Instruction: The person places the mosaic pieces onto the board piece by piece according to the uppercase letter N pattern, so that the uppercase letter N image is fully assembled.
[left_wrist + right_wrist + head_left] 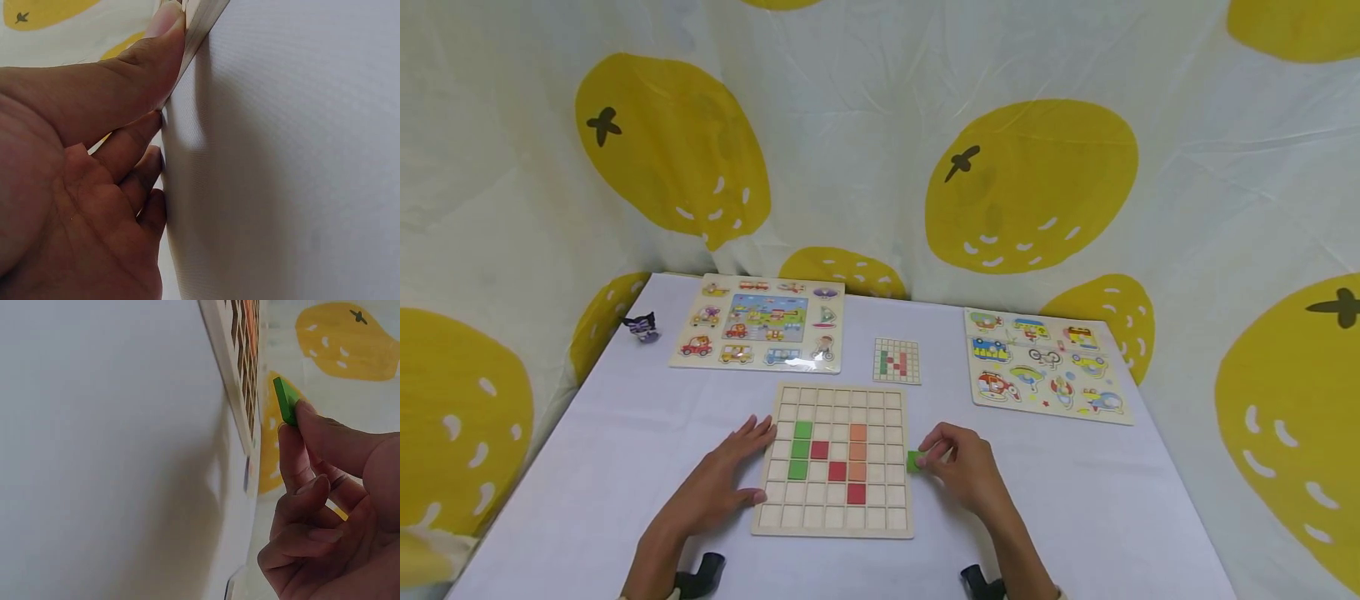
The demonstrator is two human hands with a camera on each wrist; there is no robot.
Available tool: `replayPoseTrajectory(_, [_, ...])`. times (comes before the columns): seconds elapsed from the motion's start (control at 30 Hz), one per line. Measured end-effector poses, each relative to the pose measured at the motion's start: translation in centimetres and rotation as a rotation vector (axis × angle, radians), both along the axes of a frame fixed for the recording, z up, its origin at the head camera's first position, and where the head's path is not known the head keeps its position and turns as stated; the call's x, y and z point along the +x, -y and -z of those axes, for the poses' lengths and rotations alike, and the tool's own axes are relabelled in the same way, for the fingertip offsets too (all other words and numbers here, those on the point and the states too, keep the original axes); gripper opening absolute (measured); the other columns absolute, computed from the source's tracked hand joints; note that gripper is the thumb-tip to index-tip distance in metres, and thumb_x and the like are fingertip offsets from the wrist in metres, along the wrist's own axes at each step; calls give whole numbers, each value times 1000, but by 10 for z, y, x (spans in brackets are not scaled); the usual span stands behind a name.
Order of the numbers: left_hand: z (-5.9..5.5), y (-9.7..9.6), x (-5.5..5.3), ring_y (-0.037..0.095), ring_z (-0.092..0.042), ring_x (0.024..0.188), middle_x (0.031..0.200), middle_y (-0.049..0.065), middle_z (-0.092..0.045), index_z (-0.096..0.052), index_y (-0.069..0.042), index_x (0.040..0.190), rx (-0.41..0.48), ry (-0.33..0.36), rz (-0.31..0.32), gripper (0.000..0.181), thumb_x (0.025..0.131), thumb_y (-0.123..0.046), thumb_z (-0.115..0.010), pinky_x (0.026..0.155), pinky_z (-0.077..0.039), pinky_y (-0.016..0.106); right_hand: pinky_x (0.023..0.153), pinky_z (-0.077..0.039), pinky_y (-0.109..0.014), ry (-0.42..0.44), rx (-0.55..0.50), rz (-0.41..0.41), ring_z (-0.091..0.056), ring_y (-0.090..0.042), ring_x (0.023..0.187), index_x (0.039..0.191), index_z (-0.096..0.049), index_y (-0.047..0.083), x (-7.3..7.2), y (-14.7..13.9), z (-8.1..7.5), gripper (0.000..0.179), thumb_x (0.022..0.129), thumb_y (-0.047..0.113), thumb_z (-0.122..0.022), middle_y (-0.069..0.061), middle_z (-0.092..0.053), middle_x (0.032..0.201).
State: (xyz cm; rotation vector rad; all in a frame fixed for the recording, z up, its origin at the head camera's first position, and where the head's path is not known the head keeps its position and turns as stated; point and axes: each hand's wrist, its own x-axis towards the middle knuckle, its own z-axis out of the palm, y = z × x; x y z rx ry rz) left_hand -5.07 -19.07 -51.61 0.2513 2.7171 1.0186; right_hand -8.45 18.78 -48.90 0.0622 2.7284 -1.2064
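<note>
A wooden grid board (812, 518) lies in the middle of the table. In it sit a left column of green tiles (801, 450), a column of orange tiles (857, 452) further right, and red tiles (837, 472) stepping diagonally down. My right hand (962, 467) pinches a green square tile (286, 403) between thumb and index finger, just beyond the board's right edge; the other fingers curl loosely. Along the left edge my left hand (722, 483) rests with fingers extended, its thumb (165, 37) against the board's side in the left wrist view.
Behind the board lies a small pattern card (897, 361) with a coloured grid. A vehicle picture puzzle (756, 321) is at the back left, another puzzle board (1048, 367) at the back right. A small dark figurine (642, 327) stands near the left table edge.
</note>
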Motion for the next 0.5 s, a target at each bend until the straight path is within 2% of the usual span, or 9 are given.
replayPoseTrajectory(0.23, [-1, 0, 0, 37, -17, 167, 177, -1, -29, -42, -23, 165, 1, 1, 4, 103, 77, -16, -94, 128, -23, 70, 55, -37, -24, -8, -45, -49, -48, -14, 63, 85, -73, 22, 14, 26, 3, 20, 81, 14, -91, 8, -67, 70])
replayPoseTrajectory(0.5, [-1, 0, -1, 36, -16, 167, 177, -1, -29, -42, -23, 165, 3, 8, 0, 104, 76, -16, -94, 128, -22, 69, 51, -37, -24, -22, -39, -131, -49, -8, 59, 82, -71, 24, 26, 59, 4, 20, 81, 16, -90, 12, -67, 69])
